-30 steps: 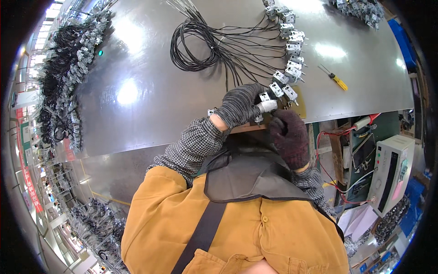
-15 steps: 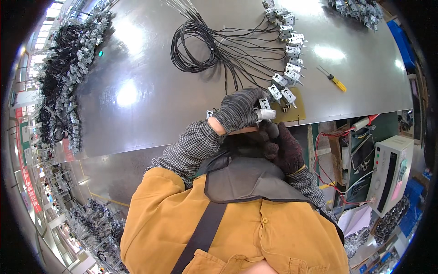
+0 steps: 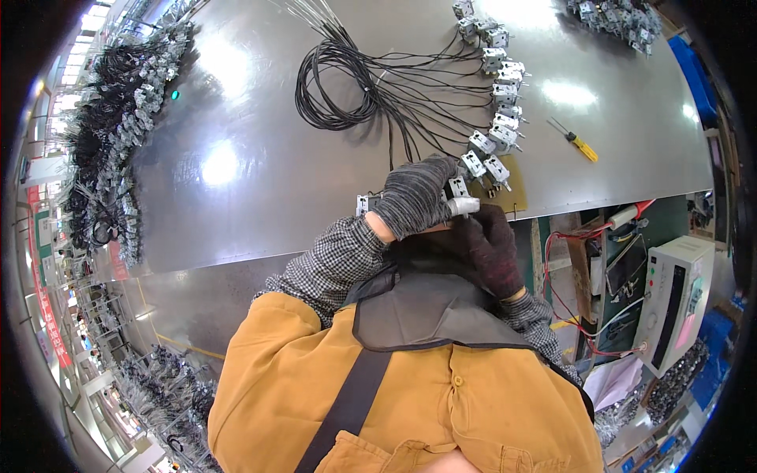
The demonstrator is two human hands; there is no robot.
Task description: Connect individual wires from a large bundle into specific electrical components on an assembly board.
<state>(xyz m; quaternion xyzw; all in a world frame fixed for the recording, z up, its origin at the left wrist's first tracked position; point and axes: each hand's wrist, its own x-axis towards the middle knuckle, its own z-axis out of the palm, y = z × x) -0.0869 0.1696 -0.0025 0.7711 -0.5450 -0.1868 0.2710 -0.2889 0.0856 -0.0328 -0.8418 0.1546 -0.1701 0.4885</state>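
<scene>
At the table's front edge, my left hand (image 3: 414, 195), in a grey striped glove, is closed around a small silvery metal unit (image 3: 456, 188). White wrapping (image 3: 464, 206) covers one of its fingertips. My right hand (image 3: 495, 251), in a dark maroon glove, is closed beside that fingertip. Whatever its fingers pinch is hidden. Several similar metal units with short shafts (image 3: 497, 169) stand in a curved row just beyond. Black cables (image 3: 339, 87) run from the row into a coil. Another metal unit (image 3: 363, 205) shows left of my left wrist.
A yellow-handled screwdriver (image 3: 583, 147) lies on the metal table (image 3: 260, 158) to the right. Piles of wired units (image 3: 126, 118) line the left end. A yellowish pad (image 3: 514, 185) sits at the front edge. Below right is a white instrument box (image 3: 676, 303) with red leads (image 3: 550, 268).
My right hand has come up and inward against my left fingertips, its fingers now drawn together. My left hand has shifted slightly and still holds the metal unit.
</scene>
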